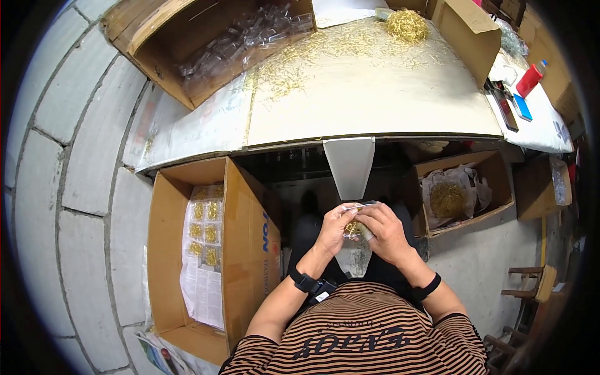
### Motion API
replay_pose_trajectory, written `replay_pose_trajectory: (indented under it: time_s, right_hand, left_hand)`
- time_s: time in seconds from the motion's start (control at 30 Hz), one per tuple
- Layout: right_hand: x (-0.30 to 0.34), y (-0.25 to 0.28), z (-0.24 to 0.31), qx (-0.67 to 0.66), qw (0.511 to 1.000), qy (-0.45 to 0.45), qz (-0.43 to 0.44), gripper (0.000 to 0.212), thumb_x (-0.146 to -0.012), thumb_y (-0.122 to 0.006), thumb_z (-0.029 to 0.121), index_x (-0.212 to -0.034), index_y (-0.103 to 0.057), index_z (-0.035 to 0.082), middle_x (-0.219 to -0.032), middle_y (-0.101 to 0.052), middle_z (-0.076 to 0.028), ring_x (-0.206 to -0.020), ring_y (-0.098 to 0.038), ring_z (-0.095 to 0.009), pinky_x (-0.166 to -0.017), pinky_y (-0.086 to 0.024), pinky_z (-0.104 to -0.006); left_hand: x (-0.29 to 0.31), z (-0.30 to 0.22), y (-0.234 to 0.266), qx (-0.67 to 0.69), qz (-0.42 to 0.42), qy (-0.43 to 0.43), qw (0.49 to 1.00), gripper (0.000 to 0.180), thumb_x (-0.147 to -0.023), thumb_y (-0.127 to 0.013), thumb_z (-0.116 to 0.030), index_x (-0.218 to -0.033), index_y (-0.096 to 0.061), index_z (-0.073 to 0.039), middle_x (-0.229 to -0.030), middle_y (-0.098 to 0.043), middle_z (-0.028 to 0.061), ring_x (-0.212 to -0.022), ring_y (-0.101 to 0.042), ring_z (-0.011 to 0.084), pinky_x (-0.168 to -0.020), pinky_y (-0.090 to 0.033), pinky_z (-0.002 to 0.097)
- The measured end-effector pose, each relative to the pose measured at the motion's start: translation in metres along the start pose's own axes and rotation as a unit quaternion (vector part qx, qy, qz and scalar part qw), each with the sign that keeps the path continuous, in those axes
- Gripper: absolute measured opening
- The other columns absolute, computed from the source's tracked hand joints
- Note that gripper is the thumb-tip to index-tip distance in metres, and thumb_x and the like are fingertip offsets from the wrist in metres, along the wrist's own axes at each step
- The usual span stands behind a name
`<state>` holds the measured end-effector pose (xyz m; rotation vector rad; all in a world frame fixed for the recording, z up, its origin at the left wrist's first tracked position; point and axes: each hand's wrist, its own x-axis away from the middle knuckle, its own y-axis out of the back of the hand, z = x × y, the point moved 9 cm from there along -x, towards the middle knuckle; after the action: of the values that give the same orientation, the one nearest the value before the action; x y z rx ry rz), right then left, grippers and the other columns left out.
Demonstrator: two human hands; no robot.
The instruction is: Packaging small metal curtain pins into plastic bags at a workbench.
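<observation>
Above my lap, my left hand (336, 230) and my right hand (386, 232) are closed on a small clear plastic box (354, 230) filled with thin gold-coloured metal pieces. Fingers of both hands meet at its upper edge, where a clear flap, seemingly the lid, shows. My fingers cover much of the box. To my left stands a tall open cardboard carton (247, 262), with clear boxes of gold pieces (205, 225) in rows on white paper inside it. At my right, a lower carton (500, 181) holds a paper-lined heap of gold pieces (448, 199).
Ahead is a worktable (375, 112) with loose gold pieces (281, 75) and a denser pile (406, 26). An open carton (147, 31) of clear plastic boxes (244, 37) lies at its left. A red bottle (530, 80) and blue box (522, 107) sit right, above a wooden stool (542, 282).
</observation>
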<state>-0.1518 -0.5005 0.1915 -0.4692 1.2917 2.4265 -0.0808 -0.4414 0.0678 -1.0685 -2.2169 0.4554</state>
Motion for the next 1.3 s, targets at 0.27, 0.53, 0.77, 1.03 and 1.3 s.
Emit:
replay_pose_trajectory:
  time_s: [0.27,0.53,0.77,1.03,1.3]
  right_hand:
    - [-0.003,0.002,-0.002,0.020,0.999,-0.046,-0.011,0.044,-0.065,-0.066,-0.002,-0.108,-0.062,0.003,-0.113,-0.061,-0.010,-0.112,-0.055,-0.028,-0.096,-0.042,-0.0425]
    - [-0.005,0.009,0.005,-0.017,0.998,-0.046,0.032,0.055,-0.077,-0.069,0.024,-0.126,-0.052,0.006,-0.134,-0.050,-0.010,-0.131,-0.041,-0.027,-0.109,-0.027,-0.0484]
    - [-0.006,-0.015,0.008,0.047,0.992,-0.023,0.114,0.052,-0.081,-0.064,0.023,-0.129,-0.051,0.007,-0.137,-0.048,-0.010,-0.133,-0.037,-0.028,-0.110,-0.024,-0.0497]
    - [-0.009,-0.020,-0.009,0.062,0.990,-0.101,0.072,0.049,-0.071,-0.063,0.005,-0.120,-0.057,0.004,-0.131,-0.053,-0.012,-0.131,-0.040,-0.027,-0.109,-0.026,-0.0494]
    - [-0.013,0.019,0.007,0.039,0.995,-0.087,-0.005,0.065,-0.078,-0.061,0.007,-0.138,-0.037,0.004,-0.142,-0.041,-0.015,-0.135,-0.033,-0.030,-0.111,-0.020,-0.0498]
  left_hand:
    - [0.011,-0.002,-0.005,0.097,0.039,-0.004,0.994,0.029,-0.097,-0.046,-0.024,-0.110,-0.057,-0.001,-0.089,-0.064,0.0074,-0.071,-0.066,0.0151,-0.046,-0.056,0.0275]
    - [0.015,-0.012,-0.006,0.108,0.040,-0.006,0.993,0.035,-0.099,-0.044,-0.029,-0.113,-0.056,0.000,-0.096,-0.064,0.0078,-0.082,-0.065,0.0150,-0.063,-0.057,0.0278]
    - [0.015,-0.009,-0.004,0.113,-0.003,-0.042,0.993,0.031,-0.100,-0.042,-0.025,-0.114,-0.054,-0.001,-0.097,-0.063,0.0057,-0.087,-0.063,0.0129,-0.075,-0.055,0.0279]
    - [0.019,-0.003,-0.008,0.081,0.063,-0.008,0.995,0.038,-0.100,-0.039,-0.036,-0.112,-0.055,-0.003,-0.092,-0.063,0.0055,-0.076,-0.066,0.0149,-0.055,-0.058,0.0308]
    - [0.024,-0.020,-0.005,0.090,0.035,-0.009,0.995,0.047,-0.097,-0.043,-0.043,-0.115,-0.057,-0.001,-0.098,-0.064,0.0063,-0.083,-0.066,0.0148,-0.062,-0.059,0.0327]
